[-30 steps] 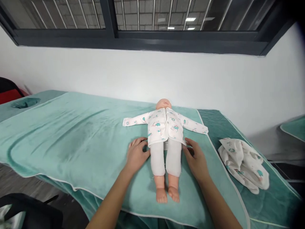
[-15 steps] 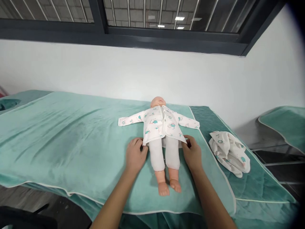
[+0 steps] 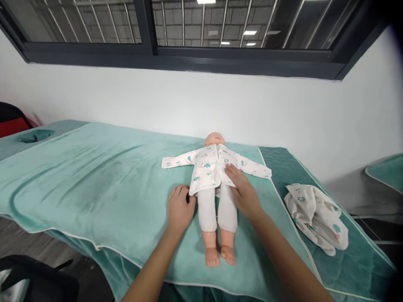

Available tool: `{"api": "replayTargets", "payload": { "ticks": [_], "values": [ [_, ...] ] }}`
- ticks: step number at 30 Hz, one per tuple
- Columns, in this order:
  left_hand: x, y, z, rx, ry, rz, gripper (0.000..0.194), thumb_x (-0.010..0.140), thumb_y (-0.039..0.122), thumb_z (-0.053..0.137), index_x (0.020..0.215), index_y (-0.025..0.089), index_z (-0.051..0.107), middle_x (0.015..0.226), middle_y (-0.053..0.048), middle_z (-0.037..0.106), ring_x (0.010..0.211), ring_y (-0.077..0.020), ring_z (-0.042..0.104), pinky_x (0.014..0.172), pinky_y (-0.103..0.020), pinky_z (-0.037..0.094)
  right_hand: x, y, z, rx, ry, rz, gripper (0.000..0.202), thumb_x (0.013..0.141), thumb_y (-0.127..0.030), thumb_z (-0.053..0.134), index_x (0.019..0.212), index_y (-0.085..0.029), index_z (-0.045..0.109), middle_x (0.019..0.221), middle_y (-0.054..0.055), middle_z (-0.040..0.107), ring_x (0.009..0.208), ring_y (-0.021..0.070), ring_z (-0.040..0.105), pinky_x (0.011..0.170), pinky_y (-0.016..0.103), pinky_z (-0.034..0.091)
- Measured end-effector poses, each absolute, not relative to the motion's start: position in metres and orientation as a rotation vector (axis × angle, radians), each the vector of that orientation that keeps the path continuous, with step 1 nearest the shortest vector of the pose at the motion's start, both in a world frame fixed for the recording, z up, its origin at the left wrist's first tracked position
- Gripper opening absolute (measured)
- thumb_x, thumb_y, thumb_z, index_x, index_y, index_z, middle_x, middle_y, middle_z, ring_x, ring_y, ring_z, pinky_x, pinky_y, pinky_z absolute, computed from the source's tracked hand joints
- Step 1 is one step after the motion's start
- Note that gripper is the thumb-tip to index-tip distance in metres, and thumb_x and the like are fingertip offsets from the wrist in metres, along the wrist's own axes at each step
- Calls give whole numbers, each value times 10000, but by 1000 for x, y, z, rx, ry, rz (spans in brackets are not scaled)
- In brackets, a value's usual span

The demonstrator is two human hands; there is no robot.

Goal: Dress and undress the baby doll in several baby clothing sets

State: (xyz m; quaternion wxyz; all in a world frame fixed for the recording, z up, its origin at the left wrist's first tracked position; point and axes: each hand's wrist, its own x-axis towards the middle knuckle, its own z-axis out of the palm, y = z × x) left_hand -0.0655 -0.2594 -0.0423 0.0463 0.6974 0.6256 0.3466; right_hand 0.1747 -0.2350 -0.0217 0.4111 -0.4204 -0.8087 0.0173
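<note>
A baby doll [image 3: 212, 247] lies on its back with its head toward the wall and its bare feet toward me. It wears a white long-sleeved baby shirt [image 3: 206, 167] with small green and red prints, the sleeves spread out sideways. White cloth covers its legs down to the shins. At the shirt's lower left corner, my left hand [image 3: 180, 209] is closed, thumb and index finger at the hem. My right hand [image 3: 244, 191] rests on the right front of the shirt with fingers stretched out, hiding part of the lower right hem.
A light green cover [image 3: 103, 180] is spread over the bed, with some wrinkles on the left. To the right, a crumpled printed white cloth [image 3: 316, 218] lies on the darker green bedding [image 3: 355, 268]. Behind are a white wall and a barred window. A black object [image 3: 40, 279] stands lower left.
My right hand has left the shirt's right hem corner and moved up and inward onto the shirt front, its fingers now extended. The left hand stays at the left hem. The view has shifted slightly.
</note>
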Motion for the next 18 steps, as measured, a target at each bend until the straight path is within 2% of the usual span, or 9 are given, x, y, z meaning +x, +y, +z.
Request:
{"api": "replayTargets", "payload": {
  "ticks": [4,10,13,18],
  "values": [
    [-68,-257,-48,2116,1860,1115,208,818,109,464,937,223,591,1016,-52,662,996,-252,568,882,-400,434,178,-241,-36,-993,-2115,80,592,993,-185,367,1549,-344,242,1598,-5,304,1494,250,217,1193,557,267],
    [-72,-254,-54,2050,1752,1209,339,732,17,427,964,204,591,989,-47,653,969,-232,564,871,-393,428,183,-249,-45,-974,-2088,121,563,1007,-216,374,1541,-358,264,1595,-6,308,1493,256,219,1194,573,252],
    [-73,-255,-55,1996,1745,1236,352,737,22,423,981,206,599,991,-46,657,974,-232,569,884,-402,428,184,-250,-45,-982,-2049,174,552,1005,-213,385,1529,-363,296,1592,-10,315,1493,254,220,1195,578,251],
    [-70,-257,-54,1911,1545,1418,411,792,36,430,1130,226,569,1063,-38,644,1003,-190,587,922,-360,451,184,-253,-45,-992,-2005,228,505,996,-213,417,1482,-348,402,1588,-4,325,1499,259,196,1190,584,252]
  ]
}}
